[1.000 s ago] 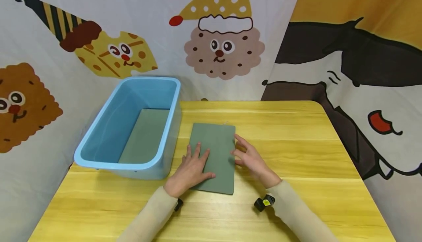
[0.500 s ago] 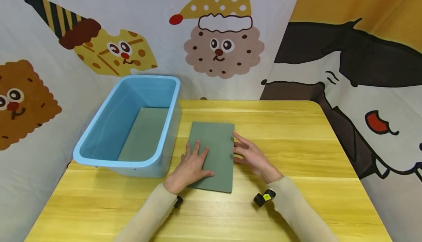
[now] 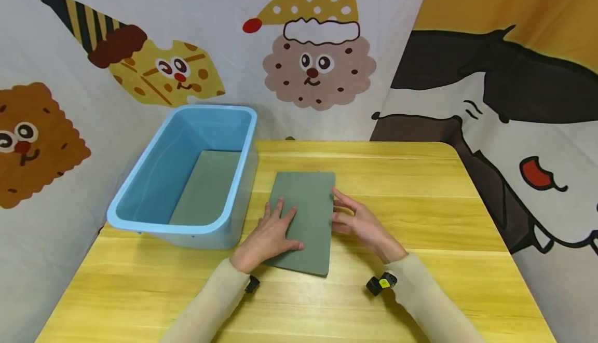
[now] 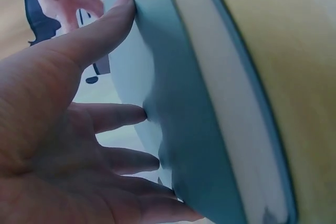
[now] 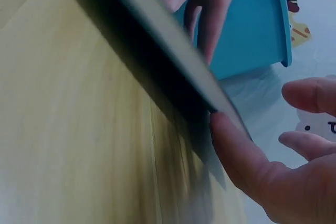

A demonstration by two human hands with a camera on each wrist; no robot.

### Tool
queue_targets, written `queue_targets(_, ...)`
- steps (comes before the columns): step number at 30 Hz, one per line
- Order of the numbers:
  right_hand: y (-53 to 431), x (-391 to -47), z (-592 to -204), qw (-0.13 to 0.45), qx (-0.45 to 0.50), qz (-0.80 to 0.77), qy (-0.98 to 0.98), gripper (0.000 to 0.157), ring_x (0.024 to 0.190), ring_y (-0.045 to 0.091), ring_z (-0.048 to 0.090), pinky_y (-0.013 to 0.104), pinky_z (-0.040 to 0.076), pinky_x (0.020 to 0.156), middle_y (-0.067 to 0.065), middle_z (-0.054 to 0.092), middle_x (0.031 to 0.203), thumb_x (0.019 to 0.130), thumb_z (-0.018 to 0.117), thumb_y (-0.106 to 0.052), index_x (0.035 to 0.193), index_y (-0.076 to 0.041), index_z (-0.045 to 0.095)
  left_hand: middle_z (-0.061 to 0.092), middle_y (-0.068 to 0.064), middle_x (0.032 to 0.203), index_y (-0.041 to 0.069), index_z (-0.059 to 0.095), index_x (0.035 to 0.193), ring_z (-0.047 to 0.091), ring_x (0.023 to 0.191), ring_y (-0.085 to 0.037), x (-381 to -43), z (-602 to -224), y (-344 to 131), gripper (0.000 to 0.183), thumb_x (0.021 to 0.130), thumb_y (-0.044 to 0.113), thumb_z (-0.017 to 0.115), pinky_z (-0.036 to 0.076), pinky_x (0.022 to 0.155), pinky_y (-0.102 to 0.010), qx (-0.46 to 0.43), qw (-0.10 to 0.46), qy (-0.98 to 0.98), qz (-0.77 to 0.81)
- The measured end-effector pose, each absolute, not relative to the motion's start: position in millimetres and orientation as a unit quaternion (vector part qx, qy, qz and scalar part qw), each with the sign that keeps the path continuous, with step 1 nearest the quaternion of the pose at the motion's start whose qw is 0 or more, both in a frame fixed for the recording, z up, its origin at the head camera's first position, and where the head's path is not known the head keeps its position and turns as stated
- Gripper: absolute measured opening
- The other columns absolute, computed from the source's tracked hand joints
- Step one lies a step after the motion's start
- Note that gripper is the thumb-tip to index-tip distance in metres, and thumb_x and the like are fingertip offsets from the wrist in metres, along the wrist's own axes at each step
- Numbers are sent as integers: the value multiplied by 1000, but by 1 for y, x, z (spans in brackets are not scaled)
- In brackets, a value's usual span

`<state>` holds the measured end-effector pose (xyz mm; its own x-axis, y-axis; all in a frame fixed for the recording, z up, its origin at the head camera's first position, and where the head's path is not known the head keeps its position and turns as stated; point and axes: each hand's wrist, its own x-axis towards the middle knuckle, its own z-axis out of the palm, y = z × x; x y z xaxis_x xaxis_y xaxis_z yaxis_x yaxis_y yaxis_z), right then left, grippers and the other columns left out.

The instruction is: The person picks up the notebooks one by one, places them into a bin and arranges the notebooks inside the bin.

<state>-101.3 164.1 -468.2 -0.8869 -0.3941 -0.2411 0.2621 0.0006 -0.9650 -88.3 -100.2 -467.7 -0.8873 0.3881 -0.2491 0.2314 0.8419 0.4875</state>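
A grey-green hardcover book (image 3: 314, 203) lies on the table, its long sides running away from me. My left hand (image 3: 268, 236) rests on the cover with fingers spread, over its left side. In the left wrist view the pale page block (image 4: 210, 61) shows between the two covers. My right hand (image 3: 362, 223) is at the book's right edge. One digit (image 5: 236, 153) of it touches that edge in the right wrist view, while the other fingers stand apart from it. The right edge appears raised there, with a dark shadow beneath.
A blue plastic bin (image 3: 240, 177) stands left of the book. On its floor lies a flat grey-green piece (image 3: 207, 187), similar in colour to the cover. The wooden table (image 3: 397, 172) reaches back to a cartoon-printed cloth (image 3: 397, 0).
The book has turned slightly, and its right edge seems a little higher. My right hand has shifted slightly along that edge. The left hand stays on the cover.
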Motion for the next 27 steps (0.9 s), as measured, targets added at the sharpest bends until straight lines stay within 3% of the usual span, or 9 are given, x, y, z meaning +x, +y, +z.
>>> queue_targets(3,164,-98,-469,224,-70,-674,700,77,131,42,53,47,52,103,31,25,161,100,63,-6,166,-16,25,12,-29,168,9,41,160,8,150,-60,-88,-466,-102,96,85,51,84,34,110,-71,169,171,942,236)
queue_targets(7,162,-94,-468,215,-94,-628,742,78,144,45,40,50,46,109,19,20,169,99,65,-12,166,-17,26,12,-28,169,11,39,161,8,150,-59,-87,-463,-102,97,85,52,83,33,114,-66,171,178,938,244)
queue_targets(9,160,-92,-468,216,-102,-622,746,78,143,45,41,52,45,109,13,15,172,99,65,-13,166,-18,25,12,-27,169,11,38,161,10,150,-59,-87,-462,-101,97,85,53,82,33,114,-65,169,181,936,250)
queue_targets(14,158,-91,-469,224,-118,-643,723,81,116,35,67,45,56,96,14,7,172,98,62,-7,167,-19,22,14,-28,168,10,39,161,12,149,-59,-87,-460,-99,97,85,54,82,34,114,-66,158,183,934,265)
queue_targets(17,158,-91,-470,218,-129,-641,725,82,97,26,71,39,60,88,16,7,172,97,61,-3,167,-17,21,14,-28,168,10,38,161,12,149,-59,-87,-460,-100,98,85,53,82,33,114,-66,154,183,932,272)
queue_targets(21,156,-91,-472,210,-131,-625,740,83,76,20,67,31,58,78,16,11,172,95,61,0,167,-17,22,14,-27,168,10,38,161,12,150,-58,-86,-460,-100,98,85,54,82,33,114,-66,151,185,930,278)
queue_targets(27,156,-90,-473,196,-127,-622,748,82,53,8,40,23,42,56,22,18,168,94,59,2,166,-18,26,14,-27,168,11,39,161,12,150,-58,-82,-458,-99,97,85,54,82,32,115,-66,147,183,928,289)
